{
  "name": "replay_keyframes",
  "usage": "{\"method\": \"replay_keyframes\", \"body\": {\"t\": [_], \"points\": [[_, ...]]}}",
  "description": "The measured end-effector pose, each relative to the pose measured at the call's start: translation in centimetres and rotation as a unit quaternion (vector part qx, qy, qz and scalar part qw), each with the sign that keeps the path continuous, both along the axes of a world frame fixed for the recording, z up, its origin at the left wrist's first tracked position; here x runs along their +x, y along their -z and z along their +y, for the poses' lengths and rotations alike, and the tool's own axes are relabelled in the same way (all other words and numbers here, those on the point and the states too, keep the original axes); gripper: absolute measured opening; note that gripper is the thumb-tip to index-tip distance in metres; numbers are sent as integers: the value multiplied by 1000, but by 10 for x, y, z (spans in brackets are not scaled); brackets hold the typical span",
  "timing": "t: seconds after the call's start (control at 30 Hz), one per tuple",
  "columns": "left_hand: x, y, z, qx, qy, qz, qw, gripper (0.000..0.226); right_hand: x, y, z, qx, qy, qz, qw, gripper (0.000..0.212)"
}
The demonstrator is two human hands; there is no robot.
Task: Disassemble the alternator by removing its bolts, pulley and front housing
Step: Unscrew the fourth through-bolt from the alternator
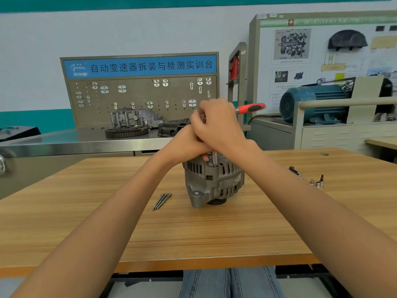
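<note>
Three long loose steel bolts (161, 201) lie together on light wooden table (86, 211), left of centre. Left hand (184, 145) at frame centre, fingers curled onto top of grey cast-metal alternator (211, 181), which stands upright mid-table. Right hand (217, 123) above it, fingers wrapped around red-and-black-handled ratchet (250, 108), steel extension (214, 158) reaching down to alternator top. Small sockets (318, 181) right, well apart.

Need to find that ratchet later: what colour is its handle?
Red with a black insert, on the ratchet handle; head view.
</note>
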State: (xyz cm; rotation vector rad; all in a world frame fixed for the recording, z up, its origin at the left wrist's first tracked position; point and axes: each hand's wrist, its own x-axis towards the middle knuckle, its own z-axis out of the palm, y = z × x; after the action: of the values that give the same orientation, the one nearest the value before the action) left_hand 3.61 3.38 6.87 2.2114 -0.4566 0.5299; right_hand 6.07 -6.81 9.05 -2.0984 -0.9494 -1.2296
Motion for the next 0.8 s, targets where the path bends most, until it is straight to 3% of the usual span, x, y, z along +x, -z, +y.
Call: {"method": "replay_keyframes", "body": {"t": [0.07,0.17,0.23,0.3,0.37,0.4,0.47,0.53,0.57,0.67,0.8], "points": [[-2,0,1,-3,9,9,1000,12,0,-5,-2,45,-127,57,989,45],[-5,0,4,0,18,35,999,6,2,-6,-3,161,-272,176,932,49],[-5,0,4,-4,26,43,999,7,5,-10,-3,221,-330,256,881,53],[-4,1,4,-4,23,42,999,9,7,-12,-3,236,-343,280,865,56],[-3,0,4,1,15,43,999,11,5,-12,-3,223,-305,249,892,55],[-3,1,3,3,13,42,999,10,4,-10,-2,190,-252,204,927,54],[-2,1,4,6,4,32,999,11,2,-5,0,70,-54,80,993,44],[-2,1,2,12,-10,22,1000,17,1,-1,4,-13,139,5,990,29],[-2,1,1,17,-17,19,1000,21,0,-1,4,-25,189,1,982,24],[-3,-1,-2,21,-22,19,999,29,-2,-2,5,-39,209,10,977,18],[-5,-2,-2,12,-4,27,1000,21,0,-3,2,-28,164,-1,986,20]]}}
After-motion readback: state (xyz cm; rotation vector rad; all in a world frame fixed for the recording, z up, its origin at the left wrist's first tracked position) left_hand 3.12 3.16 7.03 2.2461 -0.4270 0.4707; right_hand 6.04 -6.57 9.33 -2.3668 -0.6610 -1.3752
